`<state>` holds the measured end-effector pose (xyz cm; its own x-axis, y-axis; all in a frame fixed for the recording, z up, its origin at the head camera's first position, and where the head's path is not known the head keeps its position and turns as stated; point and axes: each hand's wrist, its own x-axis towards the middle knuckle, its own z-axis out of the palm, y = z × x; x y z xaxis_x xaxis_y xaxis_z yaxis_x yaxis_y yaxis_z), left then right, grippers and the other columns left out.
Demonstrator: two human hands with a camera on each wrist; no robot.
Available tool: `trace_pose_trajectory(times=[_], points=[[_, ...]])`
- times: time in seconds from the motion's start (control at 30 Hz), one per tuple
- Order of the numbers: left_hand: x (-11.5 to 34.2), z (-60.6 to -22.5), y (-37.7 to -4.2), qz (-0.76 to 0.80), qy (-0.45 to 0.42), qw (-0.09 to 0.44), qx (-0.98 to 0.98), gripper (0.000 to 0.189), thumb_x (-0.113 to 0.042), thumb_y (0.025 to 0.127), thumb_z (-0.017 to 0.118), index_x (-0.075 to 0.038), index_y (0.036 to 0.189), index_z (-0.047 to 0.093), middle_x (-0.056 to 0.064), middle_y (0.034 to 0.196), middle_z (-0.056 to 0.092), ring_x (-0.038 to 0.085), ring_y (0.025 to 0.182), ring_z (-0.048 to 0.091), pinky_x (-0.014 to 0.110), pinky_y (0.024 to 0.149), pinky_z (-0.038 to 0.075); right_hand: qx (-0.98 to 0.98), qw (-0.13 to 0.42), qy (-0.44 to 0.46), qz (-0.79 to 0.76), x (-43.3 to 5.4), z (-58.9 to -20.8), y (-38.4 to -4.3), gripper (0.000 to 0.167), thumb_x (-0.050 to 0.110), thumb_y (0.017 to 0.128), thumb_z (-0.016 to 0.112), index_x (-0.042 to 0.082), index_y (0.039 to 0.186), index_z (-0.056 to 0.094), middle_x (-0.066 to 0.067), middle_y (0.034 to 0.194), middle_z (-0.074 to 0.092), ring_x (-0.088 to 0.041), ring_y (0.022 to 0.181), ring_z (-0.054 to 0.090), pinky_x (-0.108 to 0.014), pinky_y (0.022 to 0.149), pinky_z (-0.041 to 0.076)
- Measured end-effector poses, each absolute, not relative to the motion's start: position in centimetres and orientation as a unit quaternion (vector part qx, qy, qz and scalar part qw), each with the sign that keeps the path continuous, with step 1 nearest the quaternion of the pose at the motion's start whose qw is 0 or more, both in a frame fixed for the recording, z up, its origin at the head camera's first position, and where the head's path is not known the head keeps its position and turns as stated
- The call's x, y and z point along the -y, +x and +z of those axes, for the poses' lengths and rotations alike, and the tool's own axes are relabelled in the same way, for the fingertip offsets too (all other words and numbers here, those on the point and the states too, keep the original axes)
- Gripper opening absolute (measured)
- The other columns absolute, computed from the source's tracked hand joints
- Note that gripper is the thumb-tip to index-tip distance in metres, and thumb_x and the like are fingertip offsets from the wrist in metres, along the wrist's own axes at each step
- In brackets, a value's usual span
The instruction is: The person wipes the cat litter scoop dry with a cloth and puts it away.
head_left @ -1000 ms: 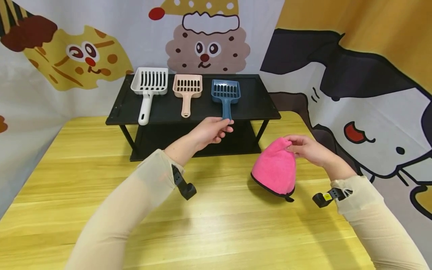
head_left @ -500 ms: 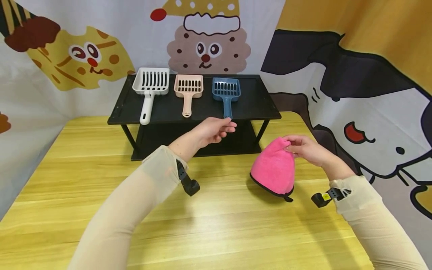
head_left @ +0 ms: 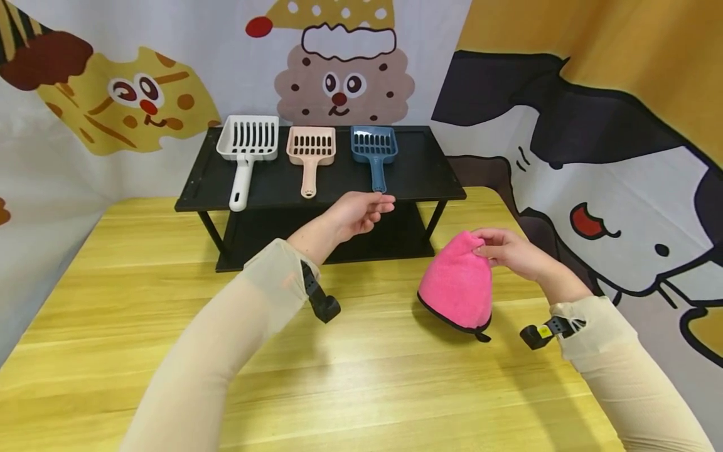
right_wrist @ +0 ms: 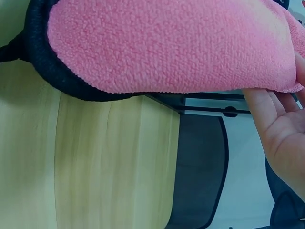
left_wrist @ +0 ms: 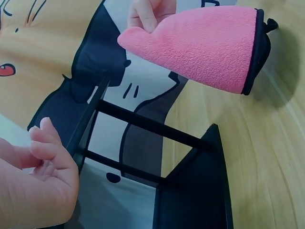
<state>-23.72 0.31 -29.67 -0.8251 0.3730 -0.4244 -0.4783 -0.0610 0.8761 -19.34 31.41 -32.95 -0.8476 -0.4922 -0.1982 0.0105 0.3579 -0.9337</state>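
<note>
A blue litter scoop (head_left: 375, 144) lies on the black rack's top, slotted pan to the back and handle to the front. My left hand (head_left: 361, 213) is right at the handle's end, thumb and forefinger stretched forward and the other fingers loosely bent. In the left wrist view, that hand (left_wrist: 43, 176) shows beside the rack edge with nothing visible in its fingers. My right hand (head_left: 508, 251) pinches the gathered top of a pink fleecy cloth (head_left: 457, 282) with black edging and a small black loop. The cloth hangs down in a cone shape over the table.
The low two-tier black rack (head_left: 339, 188) stands at the back of the wooden table (head_left: 361, 364). A white litter scoop (head_left: 243, 182) and a pale pink one (head_left: 310, 169) lie left of the blue one. A cartoon-print curtain (head_left: 226, 37) hangs behind and to the right.
The blue scoop has slid slightly back on the rack and now lies in line with the others. My left fingers have come away from its handle. The right hand and cloth are nearly still.
</note>
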Motion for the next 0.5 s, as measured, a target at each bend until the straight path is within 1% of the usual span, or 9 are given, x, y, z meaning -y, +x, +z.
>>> trace_pose_trajectory(times=[0.1, 0.2, 0.27, 0.3, 0.37, 0.43, 0.5], points=[[-0.3, -29.7, -23.7, 0.728, -0.028, 0.294, -0.618, 0.036, -0.016, 0.101, 0.038, -0.007, 0.134, 0.049, 0.001, 0.101, 0.063, 0.003, 0.055, 0.041, 0.012, 0.048, 0.033, -0.799, 0.224, -0.145, -0.539, -31.5, -32.9, -19.2, 0.025, 0.005, 0.095, 0.050, 0.027, 0.103, 0.061, 0.010, 0.093, 0.062, -0.005, 0.080, 0.059, -0.021, 0.069, 0.053], [-0.2, -29.6, -23.5, 0.714, -0.001, 0.302, -0.631, 0.039, -0.013, 0.100, 0.038, -0.010, 0.139, 0.044, 0.008, 0.125, 0.057, 0.004, 0.059, 0.043, 0.013, 0.051, 0.036, -0.816, 0.208, -0.138, -0.521, -31.6, -32.8, -19.0, 0.023, 0.008, 0.095, 0.051, 0.026, 0.104, 0.060, 0.012, 0.093, 0.063, -0.004, 0.082, 0.059, -0.020, 0.072, 0.052], [0.0, -29.6, -23.2, 0.696, 0.018, 0.314, -0.645, 0.039, -0.015, 0.100, 0.039, -0.011, 0.139, 0.044, 0.010, 0.132, 0.054, 0.005, 0.059, 0.044, 0.014, 0.053, 0.037, -0.831, 0.193, -0.131, -0.504, -31.6, -32.8, -19.0, 0.021, 0.010, 0.094, 0.052, 0.026, 0.105, 0.060, 0.014, 0.094, 0.063, -0.003, 0.085, 0.058, -0.019, 0.075, 0.051], [0.2, -29.6, -23.0, 0.684, 0.027, 0.322, -0.654, 0.038, -0.016, 0.101, 0.040, -0.012, 0.138, 0.044, 0.010, 0.132, 0.054, 0.005, 0.060, 0.045, 0.015, 0.054, 0.037, -0.838, 0.184, -0.128, -0.497, -31.7, -32.8, -18.9, 0.020, 0.011, 0.094, 0.053, 0.025, 0.105, 0.061, 0.015, 0.094, 0.063, -0.002, 0.086, 0.058, -0.019, 0.077, 0.050], [0.5, -29.8, -22.5, 0.659, 0.047, 0.338, -0.671, 0.036, -0.018, 0.101, 0.040, -0.012, 0.136, 0.047, 0.008, 0.125, 0.057, 0.005, 0.060, 0.045, 0.016, 0.055, 0.038, -0.850, 0.165, -0.121, -0.486, -31.7, -32.8, -18.8, 0.017, 0.012, 0.094, 0.054, 0.024, 0.104, 0.062, 0.017, 0.095, 0.062, -0.002, 0.089, 0.056, -0.017, 0.079, 0.048], [0.9, -30.1, -21.9, 0.634, 0.066, 0.354, -0.685, 0.035, -0.019, 0.101, 0.041, -0.011, 0.134, 0.049, 0.005, 0.115, 0.060, 0.005, 0.060, 0.045, 0.016, 0.056, 0.038, -0.857, 0.145, -0.113, -0.482, -31.7, -32.8, -18.8, 0.015, 0.012, 0.093, 0.056, 0.022, 0.102, 0.063, 0.018, 0.095, 0.061, -0.002, 0.091, 0.054, -0.016, 0.080, 0.046], [1.3, -30.6, -21.3, 0.612, 0.084, 0.367, -0.696, 0.035, -0.019, 0.100, 0.041, -0.009, 0.133, 0.050, 0.002, 0.105, 0.061, 0.005, 0.060, 0.046, 0.016, 0.056, 0.038, -0.862, 0.124, -0.108, -0.479, -31.8, -32.8, -18.7, 0.011, 0.012, 0.093, 0.056, 0.016, 0.100, 0.063, 0.017, 0.093, 0.060, -0.003, 0.091, 0.052, -0.015, 0.079, 0.045]])
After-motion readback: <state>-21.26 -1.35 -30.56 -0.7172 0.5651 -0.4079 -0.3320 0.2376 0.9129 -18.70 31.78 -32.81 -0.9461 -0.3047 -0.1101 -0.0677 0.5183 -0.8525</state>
